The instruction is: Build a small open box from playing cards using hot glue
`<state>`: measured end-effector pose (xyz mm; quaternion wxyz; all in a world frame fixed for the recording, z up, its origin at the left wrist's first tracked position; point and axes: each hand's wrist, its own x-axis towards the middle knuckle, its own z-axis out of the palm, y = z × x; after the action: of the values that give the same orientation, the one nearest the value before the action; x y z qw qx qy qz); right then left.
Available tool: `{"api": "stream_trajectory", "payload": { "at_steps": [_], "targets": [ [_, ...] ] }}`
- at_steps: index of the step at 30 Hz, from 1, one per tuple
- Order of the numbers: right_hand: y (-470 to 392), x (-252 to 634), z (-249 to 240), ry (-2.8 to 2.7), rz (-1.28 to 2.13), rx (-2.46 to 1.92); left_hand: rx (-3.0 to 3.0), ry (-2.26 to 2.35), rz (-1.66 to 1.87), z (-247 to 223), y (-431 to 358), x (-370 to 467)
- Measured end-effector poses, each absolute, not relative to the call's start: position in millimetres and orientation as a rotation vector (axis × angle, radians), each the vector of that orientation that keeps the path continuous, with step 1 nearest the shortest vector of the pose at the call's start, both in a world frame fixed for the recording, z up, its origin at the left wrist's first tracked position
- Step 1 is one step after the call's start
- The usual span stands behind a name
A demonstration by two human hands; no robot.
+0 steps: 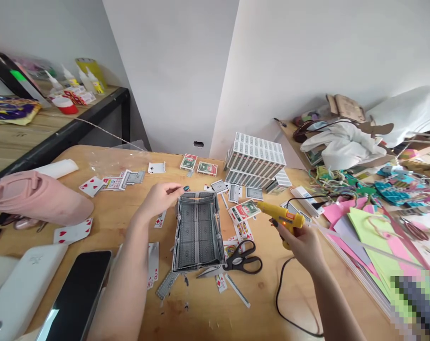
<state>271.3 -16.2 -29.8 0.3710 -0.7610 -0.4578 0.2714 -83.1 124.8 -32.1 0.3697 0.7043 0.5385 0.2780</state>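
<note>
An open-topped box (197,227) made of grey-backed playing cards stands in the middle of the table. At its far left corner is my left hand (161,199), thumb and fingers pinched together; whether anything is between them I cannot make out. My right hand (300,244) is wrapped round the handle of a yellow hot glue gun (281,214). Its nozzle points left, a small orange light glows on its body, and it is apart from the box. Black-handled scissors (243,260) lie against the box's near right corner, their blades partly under it.
Stacked card packs (255,158) stand at the back right. Loose cards (91,186) and strips are scattered about. The glue gun's black cable (281,296) trails across the table. A phone (76,293), white power bank (26,284) and pink roll (40,196) lie left; coloured paper (371,237) lies right.
</note>
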Motion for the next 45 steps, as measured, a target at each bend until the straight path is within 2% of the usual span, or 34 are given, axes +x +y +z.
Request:
{"api": "stream_trajectory", "payload": {
  "at_steps": [2,8,16,25,32,41,45],
  "targets": [
    [-10,255,-12,-1.189,0.857,-1.828,1.783,1.42,0.716,-34,125,-87],
    [30,200,22,-1.612,0.978,-1.651,1.809,1.488,0.661,-17,118,-95],
    [70,149,13,-2.204,0.651,-1.69,1.922,1.488,0.627,-15,114,-91],
    [79,130,-2,-2.356,0.463,-1.633,2.114,1.435,0.685,-22,116,-86],
    [83,127,-5,-2.534,0.194,-1.553,2.12,1.473,0.667,-25,117,-84],
    [98,138,7,-2.419,0.514,-1.722,2.036,1.499,0.646,-16,113,-79],
    [94,139,6,-2.358,0.577,-1.777,1.939,1.531,0.427,-15,107,-76]
  ]
}}
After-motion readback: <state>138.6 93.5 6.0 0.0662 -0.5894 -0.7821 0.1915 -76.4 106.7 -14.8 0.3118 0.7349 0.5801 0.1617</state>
